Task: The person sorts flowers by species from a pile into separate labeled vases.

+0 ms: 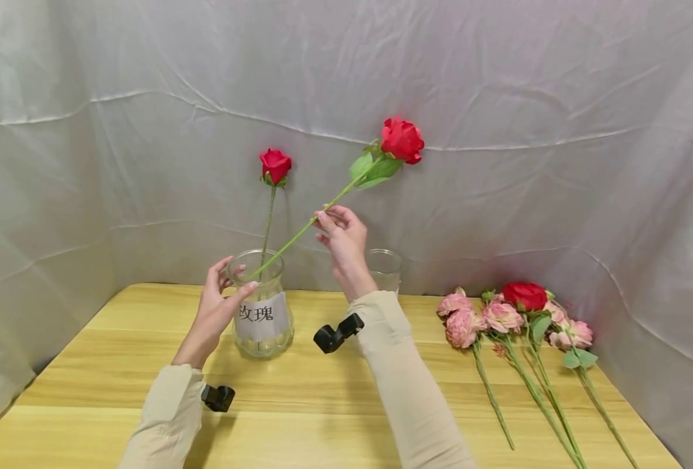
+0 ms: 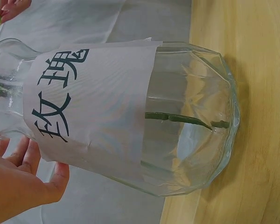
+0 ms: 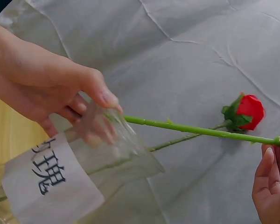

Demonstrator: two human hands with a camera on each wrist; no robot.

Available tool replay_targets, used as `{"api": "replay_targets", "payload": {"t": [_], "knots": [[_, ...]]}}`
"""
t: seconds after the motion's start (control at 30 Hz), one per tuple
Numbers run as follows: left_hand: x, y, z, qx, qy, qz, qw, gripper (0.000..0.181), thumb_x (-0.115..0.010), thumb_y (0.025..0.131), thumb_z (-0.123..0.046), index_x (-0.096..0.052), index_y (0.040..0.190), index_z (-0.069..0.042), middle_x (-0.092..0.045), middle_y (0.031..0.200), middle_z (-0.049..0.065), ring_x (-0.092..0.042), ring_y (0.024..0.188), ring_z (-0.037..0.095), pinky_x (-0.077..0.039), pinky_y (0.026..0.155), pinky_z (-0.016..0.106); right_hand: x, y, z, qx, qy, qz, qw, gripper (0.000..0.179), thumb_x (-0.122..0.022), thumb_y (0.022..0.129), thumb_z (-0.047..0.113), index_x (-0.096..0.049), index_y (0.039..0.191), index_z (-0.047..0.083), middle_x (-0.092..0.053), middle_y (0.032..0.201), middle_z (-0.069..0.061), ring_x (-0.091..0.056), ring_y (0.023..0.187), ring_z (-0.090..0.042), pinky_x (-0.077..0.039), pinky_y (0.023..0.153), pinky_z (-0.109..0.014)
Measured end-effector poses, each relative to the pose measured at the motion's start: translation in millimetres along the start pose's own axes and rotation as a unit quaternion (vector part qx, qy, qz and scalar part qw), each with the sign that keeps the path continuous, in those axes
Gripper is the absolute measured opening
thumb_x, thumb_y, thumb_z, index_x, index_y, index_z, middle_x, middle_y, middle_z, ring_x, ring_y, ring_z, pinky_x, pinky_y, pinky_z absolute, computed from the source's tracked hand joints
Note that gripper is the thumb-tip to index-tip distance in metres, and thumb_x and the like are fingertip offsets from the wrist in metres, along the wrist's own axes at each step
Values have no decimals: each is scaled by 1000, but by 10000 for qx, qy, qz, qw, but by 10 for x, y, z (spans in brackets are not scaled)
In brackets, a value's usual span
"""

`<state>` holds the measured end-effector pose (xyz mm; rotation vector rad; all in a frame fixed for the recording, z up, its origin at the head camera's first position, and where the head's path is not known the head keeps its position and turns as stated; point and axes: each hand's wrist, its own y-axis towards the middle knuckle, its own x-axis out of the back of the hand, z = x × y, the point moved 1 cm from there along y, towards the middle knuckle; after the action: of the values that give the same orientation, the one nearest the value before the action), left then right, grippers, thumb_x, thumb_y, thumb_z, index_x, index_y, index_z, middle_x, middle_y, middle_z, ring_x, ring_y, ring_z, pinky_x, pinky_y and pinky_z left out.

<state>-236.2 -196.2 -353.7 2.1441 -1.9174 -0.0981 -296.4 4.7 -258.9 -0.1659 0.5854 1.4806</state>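
Observation:
A clear glass vase (image 1: 264,347) with a white paper label (image 2: 102,102) stands on the table. My left hand (image 1: 214,312) holds it around the neck, thumb in front and fingers on the far side. One red rose (image 1: 275,167) stands upright in the vase, and its dark stem end (image 2: 177,118) shows through the glass near the bottom. Between thumb and fingers, my right hand (image 1: 346,244) pinches the bright green stem of a second red rose (image 1: 402,140). That rose slants up to the right, its lower stem end just inside the vase mouth.
Behind my right wrist stands another clear glass container (image 1: 385,262), partly hidden. On the right of the wooden table (image 1: 88,391) lie several pink flowers (image 1: 462,327) and a red rose (image 1: 525,296), stems toward me. A grey cloth (image 1: 499,215) hangs behind the table.

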Motion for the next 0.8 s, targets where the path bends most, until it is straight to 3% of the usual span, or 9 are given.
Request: {"api": "replay_targets", "payload": {"t": [0.17,0.4,0.5,0.8], "knots": [[-4,-2,-4,11,11,18,10000,78,-62,94,-15,-10,153,-7,-35,150,13,-26,132,30,-23,109,47,-39,-48,-88,-65,-131,-19,9999,25,-63,88,-8,-56,112,-13,-69,94,-17,-63,73,-12,-49,59,-20],[-6,-16,-8,15,32,30,10000,79,-62,94,-16,-10,153,-8,-34,150,13,-25,133,31,-21,110,49,-51,-96,-234,-68,-347,68,9993,18,-65,87,-8,-61,104,-10,-67,80,-3,-63,71,-12,-49,57,-20],[0,-23,-9,48,29,38,10000,79,-62,94,-17,-10,153,-8,-34,150,13,-24,133,30,-24,110,47,-71,-113,-284,31,-648,215,9977,14,-67,86,-6,-63,100,-8,-68,82,-6,-63,70,-11,-49,57,-20],[18,-15,-5,62,48,3,10000,79,-62,94,-19,-10,153,-9,-35,150,11,-24,132,29,-26,107,44,-152,-140,-366,240,-1795,648,9813,24,-68,88,0,-65,110,-10,-70,98,-17,-64,74,-11,-52,62,-25]]}}
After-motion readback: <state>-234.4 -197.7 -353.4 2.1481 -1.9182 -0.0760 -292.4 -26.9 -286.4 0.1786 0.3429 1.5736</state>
